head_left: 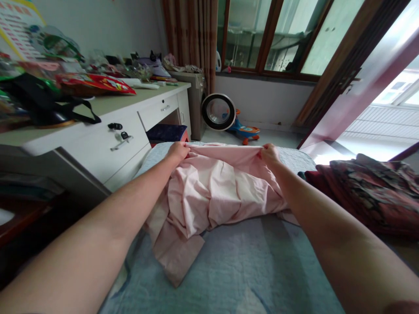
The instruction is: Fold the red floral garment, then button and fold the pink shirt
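A crumpled pale pink cloth [212, 192] lies on a light blue quilted bed cover [235, 270]. Both my arms reach forward over the bed. My left hand [178, 151] grips the far edge of the pink cloth at its left end. My right hand [269, 153] grips the same edge at its right end, so the edge is stretched taut between the two hands. The rest of the cloth hangs bunched below, with a loose flap trailing toward me at the lower left.
A white desk [108, 131] with drawers and piled clutter stands close on the left. A dark red patterned blanket [369, 192] lies heaped on the bed's right side. Beyond the bed are a round fan [218, 112], a toy ride-on car [245, 131], curtains and windows.
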`<state>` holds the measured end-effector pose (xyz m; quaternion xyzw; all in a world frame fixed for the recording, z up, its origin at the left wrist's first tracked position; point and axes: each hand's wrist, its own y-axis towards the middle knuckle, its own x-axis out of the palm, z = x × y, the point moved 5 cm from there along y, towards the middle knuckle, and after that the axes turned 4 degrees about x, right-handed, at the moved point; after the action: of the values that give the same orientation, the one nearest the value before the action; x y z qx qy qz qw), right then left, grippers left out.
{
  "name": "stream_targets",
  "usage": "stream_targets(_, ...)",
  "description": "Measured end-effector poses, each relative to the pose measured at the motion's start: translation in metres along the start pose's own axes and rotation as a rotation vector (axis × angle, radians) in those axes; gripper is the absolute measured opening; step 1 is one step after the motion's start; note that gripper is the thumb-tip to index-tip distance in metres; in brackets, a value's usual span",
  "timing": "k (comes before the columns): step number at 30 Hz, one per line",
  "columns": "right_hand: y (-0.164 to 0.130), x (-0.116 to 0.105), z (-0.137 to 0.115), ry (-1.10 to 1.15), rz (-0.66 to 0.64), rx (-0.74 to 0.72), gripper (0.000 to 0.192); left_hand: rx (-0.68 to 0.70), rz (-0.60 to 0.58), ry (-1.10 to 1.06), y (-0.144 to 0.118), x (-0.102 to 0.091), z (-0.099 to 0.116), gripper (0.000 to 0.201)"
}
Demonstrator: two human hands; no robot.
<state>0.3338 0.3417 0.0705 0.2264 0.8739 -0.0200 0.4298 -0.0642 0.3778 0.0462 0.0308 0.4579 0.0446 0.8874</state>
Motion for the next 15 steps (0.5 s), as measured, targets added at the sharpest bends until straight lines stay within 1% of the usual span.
stream_targets(2,0.006,-0.009,-0.003,0.055,0.080,0.018,0.026,0.081,0.149,-0.057,0.002,-0.010,0.017,0.034)
stream_targets(3,0.007,-0.010,-0.004,0.092,0.086,0.014,0.028,0.129,0.194,-0.072,0.001,-0.012,0.024,0.039)
stream_targets(4,0.005,-0.009,-0.004,0.128,0.060,0.001,0.031,0.170,0.198,-0.075,-0.001,-0.011,0.031,0.048)
stream_targets(5,0.001,-0.005,-0.003,0.164,0.017,-0.010,0.037,0.200,0.177,-0.071,-0.005,-0.008,0.035,0.058)
stream_targets(7,-0.012,0.005,0.002,0.209,-0.097,-0.036,0.052,0.234,0.086,-0.048,-0.016,0.002,0.039,0.075)
stream_targets(8,-0.021,0.009,0.005,0.232,-0.143,-0.056,0.059,0.250,0.030,-0.033,-0.024,0.008,0.039,0.076)
stream_targets(9,-0.031,0.013,0.009,0.247,-0.172,-0.087,0.062,0.271,-0.022,-0.016,-0.032,0.013,0.039,0.072)
stream_targets(10,-0.042,0.013,0.014,0.248,-0.163,-0.117,0.063,0.299,-0.073,-0.002,-0.042,0.017,0.038,0.064)
stream_targets(12,-0.066,0.011,0.022,0.199,-0.114,-0.192,0.052,0.365,-0.135,0.003,-0.067,0.020,0.037,0.050)
stream_targets(13,-0.079,0.007,0.025,0.168,-0.087,-0.233,0.044,0.386,-0.134,-0.005,-0.081,0.018,0.037,0.048)
stream_targets(14,-0.093,0.003,0.027,0.142,-0.072,-0.292,0.037,0.391,-0.114,-0.012,-0.096,0.014,0.037,0.048)
stream_targets(15,-0.108,-0.001,0.028,0.111,-0.060,-0.338,0.032,0.399,-0.065,-0.024,-0.112,0.009,0.036,0.051)
